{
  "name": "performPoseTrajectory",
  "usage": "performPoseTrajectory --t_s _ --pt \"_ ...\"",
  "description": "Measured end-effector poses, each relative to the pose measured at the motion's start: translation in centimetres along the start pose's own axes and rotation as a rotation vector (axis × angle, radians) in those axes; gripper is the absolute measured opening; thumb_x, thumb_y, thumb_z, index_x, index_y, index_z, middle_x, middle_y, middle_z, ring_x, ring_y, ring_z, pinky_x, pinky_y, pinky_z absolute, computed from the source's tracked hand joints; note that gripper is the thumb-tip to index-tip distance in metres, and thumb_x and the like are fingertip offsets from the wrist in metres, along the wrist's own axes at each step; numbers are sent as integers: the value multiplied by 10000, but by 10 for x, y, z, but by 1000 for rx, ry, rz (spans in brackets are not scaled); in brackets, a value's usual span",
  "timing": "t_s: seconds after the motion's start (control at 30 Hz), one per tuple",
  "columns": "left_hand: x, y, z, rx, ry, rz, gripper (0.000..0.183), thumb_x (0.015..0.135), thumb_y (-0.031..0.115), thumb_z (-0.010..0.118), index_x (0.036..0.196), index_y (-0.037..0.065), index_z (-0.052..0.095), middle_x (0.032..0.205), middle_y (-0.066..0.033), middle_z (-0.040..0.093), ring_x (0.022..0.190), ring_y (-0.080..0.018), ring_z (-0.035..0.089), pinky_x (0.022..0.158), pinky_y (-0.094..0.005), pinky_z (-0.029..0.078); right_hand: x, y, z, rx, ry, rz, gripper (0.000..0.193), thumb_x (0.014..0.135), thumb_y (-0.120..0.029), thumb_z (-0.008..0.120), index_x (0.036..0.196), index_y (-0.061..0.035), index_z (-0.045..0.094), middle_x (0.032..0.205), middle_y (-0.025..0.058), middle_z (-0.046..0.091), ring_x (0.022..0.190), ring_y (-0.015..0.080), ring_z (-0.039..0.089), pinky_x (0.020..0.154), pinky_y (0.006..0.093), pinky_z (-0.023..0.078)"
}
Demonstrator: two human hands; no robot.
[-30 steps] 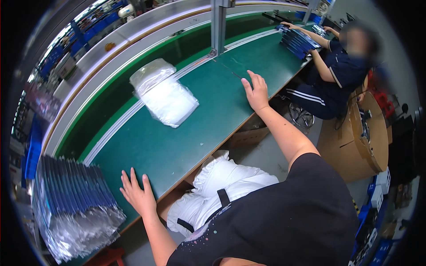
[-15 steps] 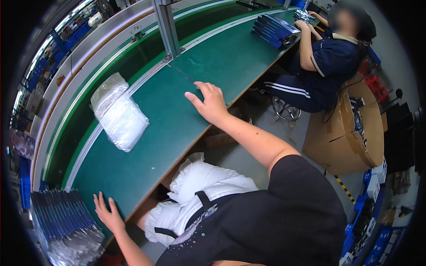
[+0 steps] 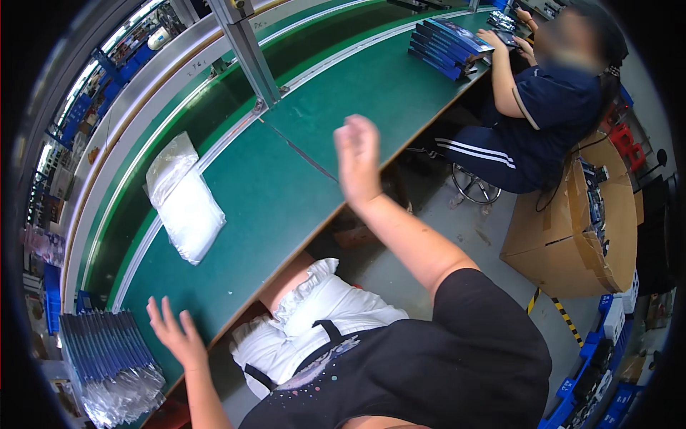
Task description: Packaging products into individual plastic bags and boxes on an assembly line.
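My left hand (image 3: 177, 334) is raised over the near left part of the green table (image 3: 264, 207), fingers spread, with nothing in it. Closest to it is a stack of blue flat packages in clear plastic (image 3: 107, 350) at the table's left end. My right hand (image 3: 359, 161) is up above the table's near edge, on the right. Its fingers are smeared by motion, so their pose is unclear; no object shows in it. Between the hands, farther off, a clear plastic bag with white contents (image 3: 187, 207) lies across the table's far metal rail.
A green conveyor belt (image 3: 207, 96) runs behind the table, with a metal post (image 3: 246, 53) at the rail. On the right, a seated co-worker (image 3: 550, 107) handles a dark flat item beside a stack of blue boxes (image 3: 446, 46). A large open carton (image 3: 557, 243) stands behind them.
Both hands have lifted off the table. My right hand has turned upright and moved slightly right. The view has shifted a little; the plastic bag remains on the rail.
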State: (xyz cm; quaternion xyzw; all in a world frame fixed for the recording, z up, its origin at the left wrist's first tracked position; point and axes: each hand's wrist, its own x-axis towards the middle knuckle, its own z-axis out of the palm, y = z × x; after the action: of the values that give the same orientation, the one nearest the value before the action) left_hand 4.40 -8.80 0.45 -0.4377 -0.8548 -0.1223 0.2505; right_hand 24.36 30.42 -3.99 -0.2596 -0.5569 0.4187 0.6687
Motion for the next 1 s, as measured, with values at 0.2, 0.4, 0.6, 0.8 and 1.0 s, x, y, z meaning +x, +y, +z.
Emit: performPoseTrajectory --t_s 0.2,0.4,0.6,0.8,1.0 --pt "79 153 0 -539 -379 410 604 776 289 684 1305 84 477 1465 -216 255 1366 -397 208 1105 -527 119 162 38 -127 137 716 222 497 932 -533 429 1038 -49 462 876 41 457 798 139 477 687 309 410" --pt "108 228 75 -303 -563 617 817 820 446 601 1428 38 237 1471 -309 81 1394 -406 70 1091 -581 47 260 79 -203 103 451 271 959 838 -726 343 1467 -97 -16 1472 301 101 1375 415 138 1112 495 126" --pt "117 233 79 -356 -656 661 817 813 436 612 1415 17 250 1448 -350 90 1376 -457 80 1065 -624 60 354 130 -305 -69 486 106 610 938 -526 390 1188 16 519 1120 120 549 1005 206 535 868 341 427" --pt "124 232 78 -373 -679 637 826 766 410 667 1397 34 289 1420 -372 173 1351 -478 171 1041 -648 112 348 151 -256 -18 468 -63 554 926 -519 396 1191 -57 553 1141 75 599 1012 255 589 867 383 465" --pt "115 233 86 -352 -644 626 912 682 432 730 1393 55 302 1411 -371 207 1341 -480 205 1034 -656 122 387 195 -280 -744 568 75 658 922 -545 341 967 46 627 880 243 650 809 340 616 757 435 448"
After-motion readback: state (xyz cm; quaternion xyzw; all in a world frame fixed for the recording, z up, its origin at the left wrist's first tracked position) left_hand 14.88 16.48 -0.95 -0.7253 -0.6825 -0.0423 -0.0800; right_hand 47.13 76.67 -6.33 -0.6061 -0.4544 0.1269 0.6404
